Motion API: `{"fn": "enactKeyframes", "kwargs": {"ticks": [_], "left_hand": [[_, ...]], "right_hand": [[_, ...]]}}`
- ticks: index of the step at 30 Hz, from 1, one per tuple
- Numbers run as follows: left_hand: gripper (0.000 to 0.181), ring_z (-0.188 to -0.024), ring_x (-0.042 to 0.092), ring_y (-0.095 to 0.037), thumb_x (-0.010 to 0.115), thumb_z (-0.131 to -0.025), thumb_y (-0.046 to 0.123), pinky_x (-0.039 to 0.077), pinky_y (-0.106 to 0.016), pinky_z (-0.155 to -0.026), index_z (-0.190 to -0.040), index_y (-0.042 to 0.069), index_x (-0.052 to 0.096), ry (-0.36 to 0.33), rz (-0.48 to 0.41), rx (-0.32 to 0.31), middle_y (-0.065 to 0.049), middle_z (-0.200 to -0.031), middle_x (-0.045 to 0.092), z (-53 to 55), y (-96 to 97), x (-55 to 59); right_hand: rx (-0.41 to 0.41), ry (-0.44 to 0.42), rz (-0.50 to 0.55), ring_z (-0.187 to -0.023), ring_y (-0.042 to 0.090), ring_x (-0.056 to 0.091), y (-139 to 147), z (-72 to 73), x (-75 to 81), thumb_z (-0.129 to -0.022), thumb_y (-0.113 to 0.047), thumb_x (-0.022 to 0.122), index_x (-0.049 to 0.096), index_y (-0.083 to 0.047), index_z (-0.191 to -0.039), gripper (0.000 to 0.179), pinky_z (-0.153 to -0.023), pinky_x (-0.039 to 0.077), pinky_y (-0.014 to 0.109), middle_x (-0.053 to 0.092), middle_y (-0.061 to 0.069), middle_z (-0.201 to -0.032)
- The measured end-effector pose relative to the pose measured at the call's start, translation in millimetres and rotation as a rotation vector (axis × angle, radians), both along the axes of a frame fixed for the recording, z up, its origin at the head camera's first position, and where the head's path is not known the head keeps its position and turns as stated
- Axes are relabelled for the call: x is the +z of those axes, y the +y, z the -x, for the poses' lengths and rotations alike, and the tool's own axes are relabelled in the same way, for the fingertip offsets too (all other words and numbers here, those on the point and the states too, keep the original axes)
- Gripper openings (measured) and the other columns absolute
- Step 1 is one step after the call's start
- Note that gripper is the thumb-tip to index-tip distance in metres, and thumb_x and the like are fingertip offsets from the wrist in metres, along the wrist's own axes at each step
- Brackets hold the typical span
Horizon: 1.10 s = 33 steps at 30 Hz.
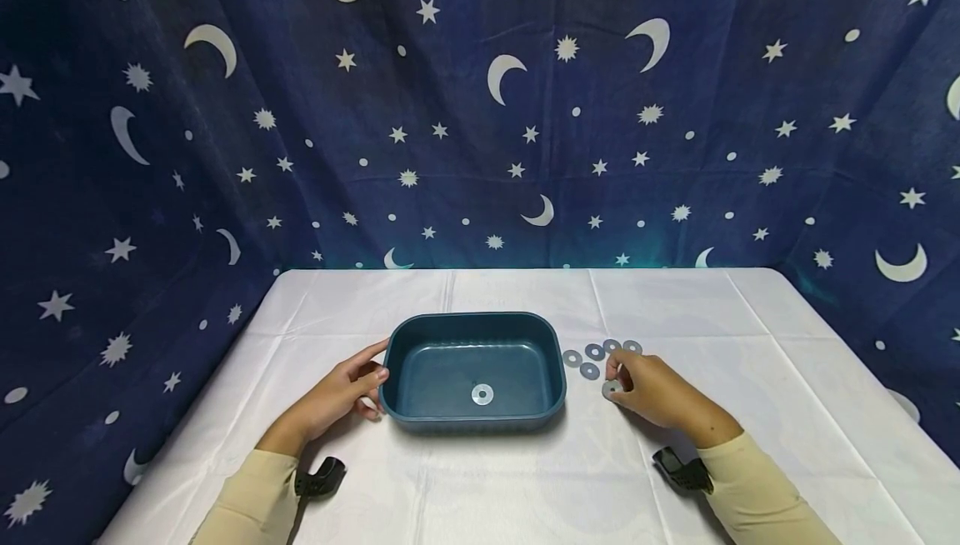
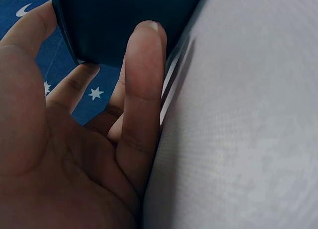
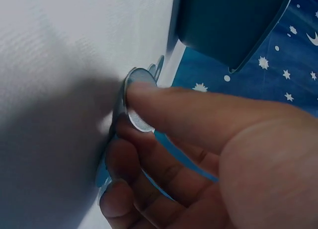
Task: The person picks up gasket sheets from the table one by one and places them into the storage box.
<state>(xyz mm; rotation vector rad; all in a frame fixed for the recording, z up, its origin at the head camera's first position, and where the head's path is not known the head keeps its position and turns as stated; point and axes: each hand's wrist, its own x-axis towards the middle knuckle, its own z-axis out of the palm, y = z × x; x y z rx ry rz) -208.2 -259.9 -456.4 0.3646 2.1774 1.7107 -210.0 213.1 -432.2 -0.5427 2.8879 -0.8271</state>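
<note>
My left hand [image 1: 334, 399] is at the left end of a dark teal rectangular bin [image 1: 472, 423], its fingertips touching the rim and outer wall. The left wrist view shows its fingers [image 2: 143, 65] mostly extended against that end. Inside the bin, one flat metal washer [image 1: 482, 394] lies on the floor near the front. To the right of the bin, my right hand [image 1: 658, 393] pinches another washer [image 3: 141, 120] between thumb and fingers, tilted up close to the tablecloth. Several more washers [image 1: 589, 371] lie flat between the bin and that hand, some partly overlapping.
A white cloth [image 1: 480, 495] with fold lines covers the table. Dark blue curtains [image 1: 465, 128] with moons and stars hang behind and along both sides. Black wrist straps [image 1: 321, 478] sit on both sleeves.
</note>
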Motion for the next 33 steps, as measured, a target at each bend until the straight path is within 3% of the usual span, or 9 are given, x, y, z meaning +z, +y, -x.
{"fn": "enactKeyframes", "kwargs": {"ticks": [13, 24, 33], "left_hand": [[0.068, -0.073, 0.066, -0.016, 0.053, -0.105, 0.023, 0.062, -0.033, -0.064, -0.16, 0.007, 0.017, 0.004, 0.008, 0.009, -0.012, -0.11, 0.051, -1.0, 0.5, 1.1], [0.069, -0.073, 0.066, -0.017, 0.054, -0.105, 0.026, 0.062, -0.033, -0.064, -0.16, 0.007, 0.017, -0.008, 0.014, 0.016, -0.011, -0.11, 0.051, -0.9, 1.5, 0.6], [0.068, -0.073, 0.066, -0.017, 0.054, -0.105, 0.027, 0.062, -0.034, -0.064, -0.16, 0.01, 0.018, -0.016, 0.012, 0.019, -0.01, -0.111, 0.051, 0.3, 1.2, -1.4]], "right_hand": [[0.056, 0.017, -0.026, -0.065, 0.01, 0.046, -2, -4.0, 7.8, -0.089, 0.007, 0.06, 0.059, -0.013, -0.093, 0.02, -0.06, 0.039, 0.024, 0.05, -0.004, -0.071], [0.084, 0.073, -0.019, -0.066, 0.008, 0.047, -6, -10.3, 18.7, -0.088, 0.009, 0.06, 0.061, -0.012, -0.091, 0.021, -0.06, 0.041, 0.023, 0.053, -0.005, -0.072], [0.117, 0.143, -0.016, -0.071, 0.003, 0.05, -14, -16.4, 29.9, -0.089, 0.005, 0.063, 0.07, -0.01, -0.099, 0.019, -0.063, 0.046, 0.024, 0.061, -0.007, -0.078]]}}
